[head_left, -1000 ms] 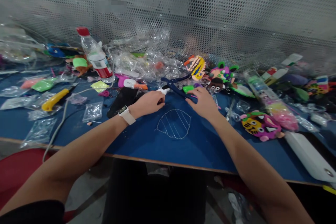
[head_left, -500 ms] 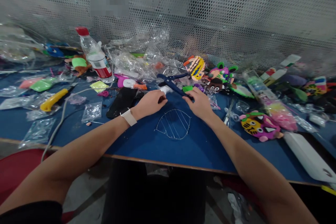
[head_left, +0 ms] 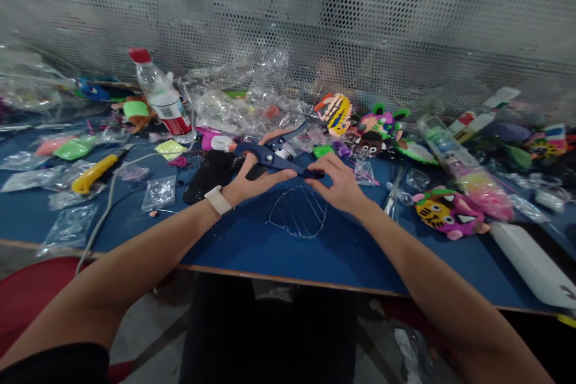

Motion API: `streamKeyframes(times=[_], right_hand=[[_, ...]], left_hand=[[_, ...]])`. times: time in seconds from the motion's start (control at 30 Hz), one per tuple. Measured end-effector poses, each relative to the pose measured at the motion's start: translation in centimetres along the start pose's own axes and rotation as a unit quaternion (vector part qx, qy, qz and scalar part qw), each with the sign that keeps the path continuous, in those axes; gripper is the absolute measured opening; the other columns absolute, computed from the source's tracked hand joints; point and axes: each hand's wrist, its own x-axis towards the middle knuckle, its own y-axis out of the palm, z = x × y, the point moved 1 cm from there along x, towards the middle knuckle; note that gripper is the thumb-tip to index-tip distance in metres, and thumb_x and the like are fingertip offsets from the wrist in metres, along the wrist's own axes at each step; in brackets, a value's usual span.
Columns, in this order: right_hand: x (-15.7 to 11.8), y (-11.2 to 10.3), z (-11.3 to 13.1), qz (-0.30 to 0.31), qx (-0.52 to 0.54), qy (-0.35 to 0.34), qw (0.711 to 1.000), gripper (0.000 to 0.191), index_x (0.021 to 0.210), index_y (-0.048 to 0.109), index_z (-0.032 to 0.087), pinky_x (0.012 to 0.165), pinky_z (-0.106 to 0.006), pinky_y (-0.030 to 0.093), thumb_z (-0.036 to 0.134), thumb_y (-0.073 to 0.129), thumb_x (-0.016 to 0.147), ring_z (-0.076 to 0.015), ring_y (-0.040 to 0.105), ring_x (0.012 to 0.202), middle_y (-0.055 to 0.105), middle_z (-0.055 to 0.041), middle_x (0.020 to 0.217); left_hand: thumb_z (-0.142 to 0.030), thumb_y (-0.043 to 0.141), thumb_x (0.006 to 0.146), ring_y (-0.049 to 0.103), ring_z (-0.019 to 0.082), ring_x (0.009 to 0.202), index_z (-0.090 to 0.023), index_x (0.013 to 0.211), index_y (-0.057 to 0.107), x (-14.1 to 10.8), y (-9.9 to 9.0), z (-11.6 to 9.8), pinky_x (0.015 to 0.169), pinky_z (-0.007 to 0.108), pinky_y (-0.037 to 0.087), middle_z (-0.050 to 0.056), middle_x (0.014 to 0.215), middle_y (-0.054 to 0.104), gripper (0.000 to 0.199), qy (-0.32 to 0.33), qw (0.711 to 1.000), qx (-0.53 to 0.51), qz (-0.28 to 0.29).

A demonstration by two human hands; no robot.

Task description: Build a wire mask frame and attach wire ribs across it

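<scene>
A dark blue plier-like tool with spread handles is held above the table. My right hand pinches its right end between thumb and fingers. My left hand is spread under and beside the tool's left part, thumb stretched along its lower edge; its fingers are partly hidden behind the tool. Just below both hands, a leaf-shaped wire outline with thin lines strung across it lies flat on the blue table.
A black phone lies left of my left hand, with a yellow-handled knife farther left. A red-capped bottle and plastic bags stand behind. Colourful clay masks and a white case are at right.
The tool has been raised off the table and shifted left and nearer. My left hand has opened around its left part, and my right hand has moved slightly left with its right end.
</scene>
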Motion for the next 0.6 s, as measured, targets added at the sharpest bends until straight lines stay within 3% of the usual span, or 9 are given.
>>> streamKeyframes(times=[0.1,0.17,0.23,0.33,0.43,0.5,0.6], right_hand=[[0.0,-0.1,1.0,-0.042,-0.052,0.004,0.998,0.058,0.147,0.052,0.028,0.105,-0.060,0.056,0.039,0.073,0.095,-0.0365,0.060,0.130,0.060,-0.0150,0.137],[0.0,0.0,1.8,-0.031,-0.094,-0.016,0.995,0.078,0.161,0.037,0.030,0.117,-0.067,0.046,0.040,0.074,0.093,-0.0405,0.049,0.145,0.053,-0.0162,0.152],[0.1,0.1,2.5,0.000,-0.111,-0.046,0.993,0.087,0.167,0.024,0.029,0.122,-0.069,0.040,0.039,0.072,0.095,-0.0404,0.048,0.147,0.053,-0.0159,0.155],[0.2,0.3,3.1,0.028,-0.126,-0.058,0.990,0.086,0.170,0.019,0.025,0.123,-0.070,0.037,0.033,0.065,0.098,-0.0374,0.061,0.133,0.064,-0.0145,0.141],[0.2,0.1,3.2,0.062,-0.135,-0.043,0.988,0.081,0.168,0.025,0.020,0.115,-0.066,0.046,0.032,0.062,0.097,-0.0378,0.066,0.121,0.070,-0.0161,0.132],[0.3,-0.6,3.0,0.077,-0.133,-0.025,0.988,0.081,0.167,0.029,0.018,0.108,-0.062,0.052,0.031,0.062,0.095,-0.0400,0.064,0.125,0.068,-0.0188,0.138],[0.9,-2.8,2.3,0.050,-0.149,0.059,0.986,0.073,0.163,0.039,0.019,0.109,-0.057,0.052,0.023,0.059,0.093,-0.0393,0.062,0.133,0.063,-0.0181,0.150]], left_hand=[[-0.067,0.079,0.088,0.068,0.030,0.122,-0.025,0.144,0.060,0.2,-0.1,-0.3,0.107,0.052,0.057,0.014,0.133,0.071,0.072,0.063,0.997,0.036,0.033],[-0.069,0.079,0.086,0.067,0.032,0.122,-0.024,0.146,0.060,0.2,0.0,-0.2,0.110,0.055,0.053,0.015,0.134,0.070,0.077,0.121,0.986,0.108,0.047],[-0.070,0.075,0.089,0.066,0.032,0.120,-0.025,0.146,0.060,0.0,0.3,-0.1,0.109,0.055,0.052,0.015,0.131,0.070,0.074,0.175,0.968,0.169,0.067],[-0.066,0.066,0.098,0.067,0.029,0.114,-0.025,0.142,0.062,-0.3,1.0,-0.3,0.104,0.051,0.053,0.013,0.125,0.072,0.060,0.212,0.952,0.201,0.093],[-0.069,0.065,0.097,0.067,0.030,0.117,-0.024,0.137,0.062,-0.6,1.6,-0.8,0.109,0.052,0.050,0.011,0.124,0.073,0.060,0.180,0.955,0.221,0.077],[-0.071,0.066,0.095,0.066,0.031,0.119,-0.023,0.133,0.063,-0.7,1.8,-0.9,0.110,0.052,0.050,0.011,0.124,0.072,0.062,0.150,0.956,0.246,0.061],[-0.064,0.063,0.101,0.067,0.029,0.105,-0.020,0.122,0.064,-0.6,1.8,-1.0,0.098,0.046,0.053,0.009,0.107,0.072,0.049,0.139,0.948,0.273,0.087]])
